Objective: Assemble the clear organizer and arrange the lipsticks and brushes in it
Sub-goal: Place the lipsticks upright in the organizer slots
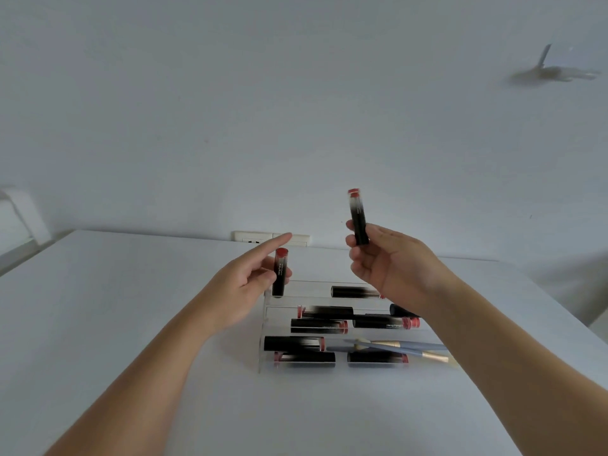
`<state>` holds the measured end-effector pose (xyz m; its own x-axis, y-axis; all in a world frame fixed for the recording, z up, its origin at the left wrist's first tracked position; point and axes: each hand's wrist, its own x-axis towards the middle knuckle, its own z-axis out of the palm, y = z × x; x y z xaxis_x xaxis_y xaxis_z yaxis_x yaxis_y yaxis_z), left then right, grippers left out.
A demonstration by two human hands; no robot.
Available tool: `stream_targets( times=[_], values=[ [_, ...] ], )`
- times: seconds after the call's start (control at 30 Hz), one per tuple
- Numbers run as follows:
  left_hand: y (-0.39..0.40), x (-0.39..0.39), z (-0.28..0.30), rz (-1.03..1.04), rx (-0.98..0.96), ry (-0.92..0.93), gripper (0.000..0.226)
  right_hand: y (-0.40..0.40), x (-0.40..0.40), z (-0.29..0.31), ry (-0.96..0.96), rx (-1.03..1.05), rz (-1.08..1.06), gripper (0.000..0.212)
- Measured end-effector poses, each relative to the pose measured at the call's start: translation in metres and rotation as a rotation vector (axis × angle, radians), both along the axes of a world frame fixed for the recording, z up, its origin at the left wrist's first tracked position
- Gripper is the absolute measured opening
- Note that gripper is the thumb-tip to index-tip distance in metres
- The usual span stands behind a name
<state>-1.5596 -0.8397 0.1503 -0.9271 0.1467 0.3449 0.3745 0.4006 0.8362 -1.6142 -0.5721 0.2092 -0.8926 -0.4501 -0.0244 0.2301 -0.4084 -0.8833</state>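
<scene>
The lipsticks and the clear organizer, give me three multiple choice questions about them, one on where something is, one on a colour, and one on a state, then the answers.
1. Where do the brushes lie?
A. On a low step of the clear organizer
B. In the left hand
C. On the wall outlet

2. What colour is the end of the lipstick held by the left hand?
A. Blue
B. Red
C. Gold

3. How is the lipstick in the right hand held?
A. Lying flat on the table
B. Roughly upright, above the organizer
C. Pushed into a slot

Answers:
1. A, the blue handles rest across a lower step beside lying lipsticks.
2. B, its top end shows red above the black tube.
3. B, the fingers grip its lower part and the red end points up.
</scene>
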Motion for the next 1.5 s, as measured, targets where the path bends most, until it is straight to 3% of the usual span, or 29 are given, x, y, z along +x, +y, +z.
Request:
stream_targets(
  times=[0.1, 0.23, 0.63, 0.8, 0.93, 1.03, 1.27, 1.4, 1.5],
  values=[
    [-0.001, 0.002, 0.001, 0.005, -0.019, 0.003, 0.067, -0.007, 0.004, 0.000, -0.028, -0.083, 0.048, 0.023],
    [-0.002, 0.004, 0.003, -0.010, 0.018, -0.011, 0.056, -0.014, 0.007, -0.001, 0.009, -0.034, 0.066, 0.017],
    [0.008, 0.003, 0.002, 0.054, 0.102, 0.048, 0.059, -0.044, 0.012, -0.005, 0.556, 0.903, -0.146, 0.025],
    [0.007, 0.000, 0.000, 0.043, 0.087, 0.043, 0.061, -0.059, 0.010, -0.013, 0.688, 1.080, -0.093, 0.023],
    [0.006, -0.001, -0.002, 0.041, 0.081, 0.055, 0.062, -0.065, 0.010, -0.012, 0.768, 1.139, -0.067, 0.018],
    [0.006, -0.002, -0.003, 0.056, 0.077, 0.071, 0.063, -0.068, 0.009, -0.010, 0.751, 1.098, -0.041, 0.011],
    [0.005, -0.002, -0.004, 0.069, 0.053, 0.094, 0.064, -0.068, 0.006, 0.000, 0.590, 1.147, 0.089, 0.018],
    [0.005, -0.002, -0.005, 0.072, 0.053, 0.089, 0.063, -0.065, 0.006, 0.011, 0.607, 1.201, 0.211, 0.016],
    [0.004, -0.001, -0.005, 0.069, 0.058, 0.087, 0.063, -0.068, 0.006, 0.011, 0.647, 1.229, 0.172, 0.011]
  ],
)
